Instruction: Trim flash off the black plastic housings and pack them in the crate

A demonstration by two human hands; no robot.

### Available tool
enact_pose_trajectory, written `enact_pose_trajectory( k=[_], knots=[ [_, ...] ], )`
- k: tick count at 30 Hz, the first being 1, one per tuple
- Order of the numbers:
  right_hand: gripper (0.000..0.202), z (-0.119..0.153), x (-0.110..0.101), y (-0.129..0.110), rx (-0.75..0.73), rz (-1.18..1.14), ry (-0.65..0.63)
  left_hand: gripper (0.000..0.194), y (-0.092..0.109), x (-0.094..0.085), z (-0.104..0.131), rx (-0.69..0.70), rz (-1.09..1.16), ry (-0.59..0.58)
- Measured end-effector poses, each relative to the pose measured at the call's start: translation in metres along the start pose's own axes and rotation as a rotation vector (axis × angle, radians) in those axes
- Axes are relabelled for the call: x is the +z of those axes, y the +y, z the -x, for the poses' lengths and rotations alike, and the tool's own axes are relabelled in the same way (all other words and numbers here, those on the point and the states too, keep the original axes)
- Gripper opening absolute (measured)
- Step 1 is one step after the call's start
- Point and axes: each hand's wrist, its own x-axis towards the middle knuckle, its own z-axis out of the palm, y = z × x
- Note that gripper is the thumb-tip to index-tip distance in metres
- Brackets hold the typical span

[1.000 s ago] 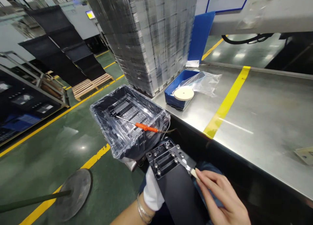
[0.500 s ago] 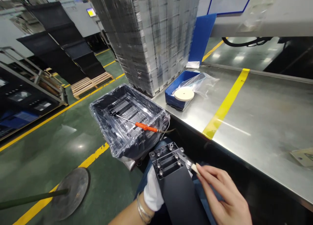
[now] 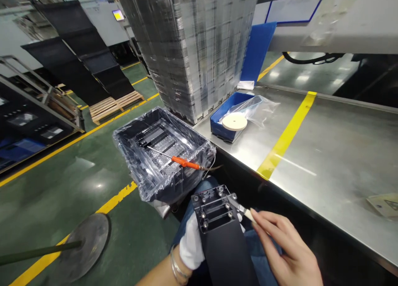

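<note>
My left hand [image 3: 191, 242], in a white glove with metal bangles at the wrist, is closed around a long black plastic part [image 3: 228, 248] from its left side. The part's far end has an open frame with ribs and several round posts. My bare right hand [image 3: 284, 244] pinches the pale handle of a small knife [image 3: 246, 212]. Its metal blade lies against the right edge of the ribbed end. Some of the left fingers are hidden behind the part.
A plastic-lined crate [image 3: 164, 153] holds more black parts, with an orange-handled tool [image 3: 186, 162] across it. On the metal table [image 3: 336, 153] stands a blue bin [image 3: 222, 124] with a cream disc [image 3: 234, 121] and plastic film. Behind rises a wrapped stack [image 3: 199, 49].
The ribbed end sits slightly lower in view and is tilted a little differently. Both hands keep their grips, and the knife blade stays at the part's right edge.
</note>
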Motion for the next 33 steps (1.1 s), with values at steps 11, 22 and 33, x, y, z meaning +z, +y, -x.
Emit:
enact_pose_trajectory(
  k=[11, 22, 33],
  knots=[
    [0.022, -0.006, -0.016, -0.002, 0.001, 0.055, -0.036, 0.082, 0.049, 0.028, 0.004, 0.725, -1.470, -0.149],
    [0.063, 0.000, -0.014, -0.005, 0.828, -0.438, -0.349, 0.072, 0.058, 0.026, 0.003, 0.520, -1.256, -0.396],
    [0.069, -0.008, -0.018, -0.008, 0.720, -0.538, -0.519, 0.053, 0.055, 0.031, 0.008, 0.375, -0.915, -0.284]
  ],
)
